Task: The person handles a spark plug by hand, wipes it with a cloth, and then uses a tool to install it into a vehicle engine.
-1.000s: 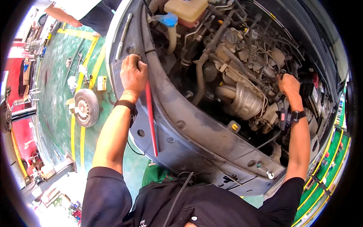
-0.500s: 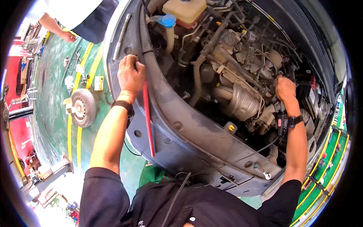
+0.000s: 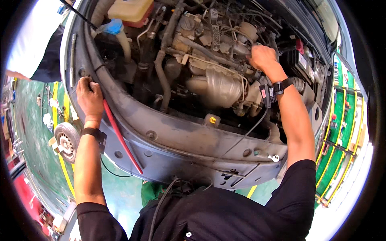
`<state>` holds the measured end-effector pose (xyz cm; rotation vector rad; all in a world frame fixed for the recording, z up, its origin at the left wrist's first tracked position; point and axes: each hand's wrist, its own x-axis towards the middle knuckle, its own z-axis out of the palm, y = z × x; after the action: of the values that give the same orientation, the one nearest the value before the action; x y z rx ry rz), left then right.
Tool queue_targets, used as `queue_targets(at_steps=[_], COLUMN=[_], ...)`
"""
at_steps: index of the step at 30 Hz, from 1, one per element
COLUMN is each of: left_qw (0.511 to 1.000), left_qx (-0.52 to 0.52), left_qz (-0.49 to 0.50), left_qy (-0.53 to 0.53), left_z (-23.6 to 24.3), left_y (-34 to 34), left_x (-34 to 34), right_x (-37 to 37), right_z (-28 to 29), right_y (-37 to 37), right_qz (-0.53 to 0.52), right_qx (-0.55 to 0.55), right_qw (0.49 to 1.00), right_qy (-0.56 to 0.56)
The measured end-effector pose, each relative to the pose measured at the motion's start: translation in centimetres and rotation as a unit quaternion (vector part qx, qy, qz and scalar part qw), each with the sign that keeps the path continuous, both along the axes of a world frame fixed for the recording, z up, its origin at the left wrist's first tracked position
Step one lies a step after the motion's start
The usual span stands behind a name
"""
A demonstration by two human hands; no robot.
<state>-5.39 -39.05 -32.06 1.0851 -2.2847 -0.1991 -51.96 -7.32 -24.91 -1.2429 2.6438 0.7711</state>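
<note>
I lean over an open engine bay. My left hand [image 3: 89, 98] grips the upper edge of the grey front panel [image 3: 177, 136], fingers curled over it. A thin red rod [image 3: 120, 136] runs down the panel from just under that hand. My right hand [image 3: 263, 58] reaches deep into the engine, fingers curled down among hoses and pipes just above the silver heat shield [image 3: 223, 86]. What the fingers hold is hidden. Both wrists carry black bands, and a small black device [image 3: 266, 95] hangs at the right wrist.
A yellowish reservoir [image 3: 130, 10] and a blue cap [image 3: 113, 27] sit at the bay's far left, a black battery [image 3: 301, 60] at the right. A loose wheel [image 3: 66, 140] lies on the green floor with yellow lines. Another person [image 3: 36, 44] stands at upper left.
My right hand has moved from beside the battery up and left, deeper into the engine. My left hand stays on the panel edge. My head has come closer to the bay.
</note>
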Motion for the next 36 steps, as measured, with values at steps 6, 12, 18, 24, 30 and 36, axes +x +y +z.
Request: queue_targets(at_steps=[6,12,18,24,30,36], left_qw=[1.0,1.0,1.0,1.0,1.0,1.0], left_qx=[0.008,-0.001,-0.003,0.005,0.005,0.01], left_qz=[-0.009,-0.001,-0.018,-0.013,-0.011,-0.006], left_qy=[0.006,-0.01,-0.009,-0.008,-0.019,-0.017], left_z=[-0.2,-0.1,0.5,0.6,0.5,0.9], left_y=[-0.1,-0.1,0.2,0.3,0.2,0.4], left_x=[-0.1,0.0,-0.3,-0.3,-0.4,-0.6], right_x=[-1.1,-0.2,-0.6,-0.1,-1.0,-0.1], right_z=[-0.4,-0.7,-0.5,-0.5,-1.4,-1.1], right_y=[0.5,0.6,0.6,0.4,0.3,0.5], right_qz=[0.047,-0.03,0.024,0.005,0.024,0.081], right_qx=[0.017,-0.018,0.014,0.007,0.017,0.039], right_qw=[0.999,0.999,1.0,1.0,1.0,0.995], right_qy=[-0.001,-0.018,-0.003,0.019,0.007,0.035])
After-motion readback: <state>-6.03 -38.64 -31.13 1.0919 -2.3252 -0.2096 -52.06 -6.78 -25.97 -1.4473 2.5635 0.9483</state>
